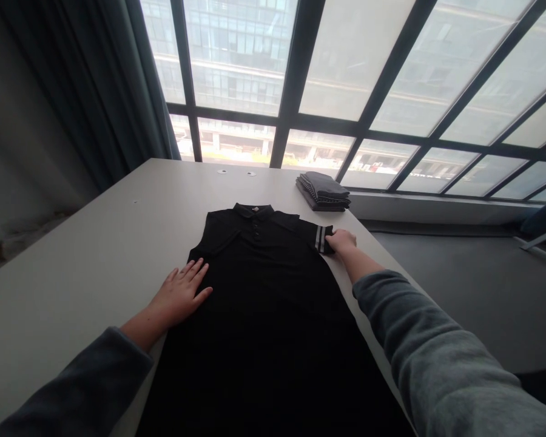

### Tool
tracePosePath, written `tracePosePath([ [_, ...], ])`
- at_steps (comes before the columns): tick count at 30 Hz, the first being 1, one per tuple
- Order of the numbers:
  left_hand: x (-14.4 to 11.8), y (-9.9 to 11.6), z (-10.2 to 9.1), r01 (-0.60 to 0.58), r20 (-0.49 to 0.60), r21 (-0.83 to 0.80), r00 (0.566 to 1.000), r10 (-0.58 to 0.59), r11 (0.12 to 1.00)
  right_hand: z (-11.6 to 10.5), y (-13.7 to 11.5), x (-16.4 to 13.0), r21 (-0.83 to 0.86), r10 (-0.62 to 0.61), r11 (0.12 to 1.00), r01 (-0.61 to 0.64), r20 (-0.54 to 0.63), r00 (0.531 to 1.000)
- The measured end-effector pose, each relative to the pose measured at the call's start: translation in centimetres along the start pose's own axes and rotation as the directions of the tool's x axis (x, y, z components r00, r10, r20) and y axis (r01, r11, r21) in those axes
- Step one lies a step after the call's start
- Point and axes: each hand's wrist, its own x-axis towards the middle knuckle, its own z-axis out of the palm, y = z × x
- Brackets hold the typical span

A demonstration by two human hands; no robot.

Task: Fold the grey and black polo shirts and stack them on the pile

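Observation:
A black polo shirt lies front side up on the white table, its buttoned collar at the far end. Its left-hand sleeve is folded in over the chest. The other sleeve sticks out to the right and bears two grey stripes near its cuff. My left hand rests flat with fingers spread on the shirt's left edge, below the folded sleeve. At the striped sleeve's end, my right hand pinches the cuff between thumb and fingers. The shirt's lower hem is out of view.
A stack of folded dark grey clothes sits at the table's far right corner. Two small white round pieces lie by the back edge of the table. Large windows stand behind, with a dark curtain at left.

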Motion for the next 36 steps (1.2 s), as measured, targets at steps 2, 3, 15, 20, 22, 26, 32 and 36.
tracePosePath([
  [2, 0.0, 0.0, 0.1, 0.001, 0.008, 0.003, 1.000, -0.001, 1.000, -0.3, -0.3, 0.4, 0.057, 0.054, 0.997, -0.057, 0.045, 0.998],
  [3, 0.0, 0.0, 0.1, 0.001, 0.005, 0.003, 1.000, -0.001, 1.000, -0.5, -0.5, 0.5, 0.085, 0.074, 0.993, -0.078, 0.058, 0.996],
  [15, 0.1, -0.2, 0.2, -0.006, -0.015, -0.036, 1.000, 0.005, 0.999, -5.4, -7.7, -2.7, 0.212, -0.056, 0.974, 0.081, -0.120, 0.991],
  [20, 0.0, -0.1, 0.1, -0.014, -0.017, -0.031, 1.000, 0.013, 0.999, -5.1, -12.9, -7.3, 0.041, -0.386, 0.918, 0.394, -0.126, 0.914],
  [22, 0.0, -0.1, -0.1, -0.011, -0.006, -0.023, 1.000, 0.010, 1.000, -4.3, -14.3, -9.0, -0.012, -0.460, 0.888, 0.460, -0.030, 0.887],
  [26, -0.1, 0.0, -0.4, -0.006, 0.019, -0.020, 1.000, 0.007, 1.000, -2.1, -15.1, -10.5, -0.039, -0.504, 0.857, 0.514, 0.147, 0.851],
  [32, 0.0, -0.2, 0.3, -0.013, -0.019, -0.042, 1.000, 0.012, 0.999, 1.2, -13.4, -9.9, 0.004, -0.519, 0.848, 0.530, 0.215, 0.828],
  [36, 0.0, -0.1, 0.2, -0.009, -0.018, -0.053, 1.000, 0.008, 0.999, 1.5, -12.9, -7.6, 0.067, -0.531, 0.845, 0.530, 0.216, 0.820],
])
